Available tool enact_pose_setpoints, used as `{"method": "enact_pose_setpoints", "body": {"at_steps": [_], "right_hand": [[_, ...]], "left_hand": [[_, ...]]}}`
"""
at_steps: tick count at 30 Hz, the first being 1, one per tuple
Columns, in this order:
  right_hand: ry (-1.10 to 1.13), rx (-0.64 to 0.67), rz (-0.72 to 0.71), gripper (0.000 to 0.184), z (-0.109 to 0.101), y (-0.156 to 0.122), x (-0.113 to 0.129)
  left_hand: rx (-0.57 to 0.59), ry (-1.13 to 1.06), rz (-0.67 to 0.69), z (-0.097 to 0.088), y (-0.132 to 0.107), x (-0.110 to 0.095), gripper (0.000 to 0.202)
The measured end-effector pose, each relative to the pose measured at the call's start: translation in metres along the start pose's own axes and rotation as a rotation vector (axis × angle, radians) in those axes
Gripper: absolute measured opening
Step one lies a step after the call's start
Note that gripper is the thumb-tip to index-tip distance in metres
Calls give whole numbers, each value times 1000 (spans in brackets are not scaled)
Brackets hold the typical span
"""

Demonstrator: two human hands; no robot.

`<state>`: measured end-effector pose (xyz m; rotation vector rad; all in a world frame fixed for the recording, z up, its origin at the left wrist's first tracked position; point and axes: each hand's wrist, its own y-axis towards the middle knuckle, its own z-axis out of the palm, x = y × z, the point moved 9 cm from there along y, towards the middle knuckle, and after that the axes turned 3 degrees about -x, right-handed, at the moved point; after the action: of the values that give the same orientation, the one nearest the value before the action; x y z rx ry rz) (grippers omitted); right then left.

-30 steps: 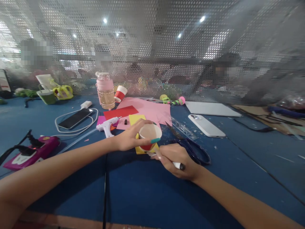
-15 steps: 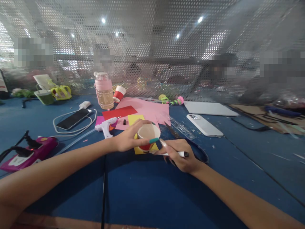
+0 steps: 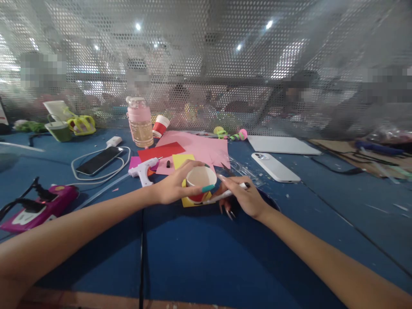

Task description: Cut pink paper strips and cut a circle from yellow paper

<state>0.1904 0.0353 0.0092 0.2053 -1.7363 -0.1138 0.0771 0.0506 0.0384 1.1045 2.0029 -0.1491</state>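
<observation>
A paper cup point(image 3: 201, 176) with a white inside and red lower wall stands on a yellow paper sheet point(image 3: 189, 201). My left hand point(image 3: 178, 184) is wrapped round the cup's left side, thumb along the near wall and fingers behind the rim. In my right hand point(image 3: 246, 198) is a white marker point(image 3: 225, 195) with a black end, its tip pointing left at the near bottom of the cup. Whether the tip touches the cup or the paper, I cannot tell. Behind the right hand lie scissors point(image 3: 272, 201), partly hidden.
A white glue gun point(image 3: 143, 171) lies left of the cup near a small black cap point(image 3: 168, 164). Pink paper point(image 3: 199, 146) spreads behind. A bottle point(image 3: 140, 124), a black phone point(image 3: 99, 161), a purple power strip point(image 3: 64, 197) and a white phone point(image 3: 276, 167) surround the work.
My right hand has shifted slightly up, and the marker has tilted more steeply, its black end raised. The left hand stays around the cup.
</observation>
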Motion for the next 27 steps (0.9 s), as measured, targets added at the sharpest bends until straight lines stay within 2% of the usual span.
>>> {"method": "enact_pose_setpoints", "body": {"at_steps": [17,27], "right_hand": [[137,-86,153,37,-9,7,-21],[153,-77,216,34,-9,22,-37]], "left_hand": [[-6,-62,-11,0,0,0,52],[-5,-106,-26,1,-1,3,53]]}}
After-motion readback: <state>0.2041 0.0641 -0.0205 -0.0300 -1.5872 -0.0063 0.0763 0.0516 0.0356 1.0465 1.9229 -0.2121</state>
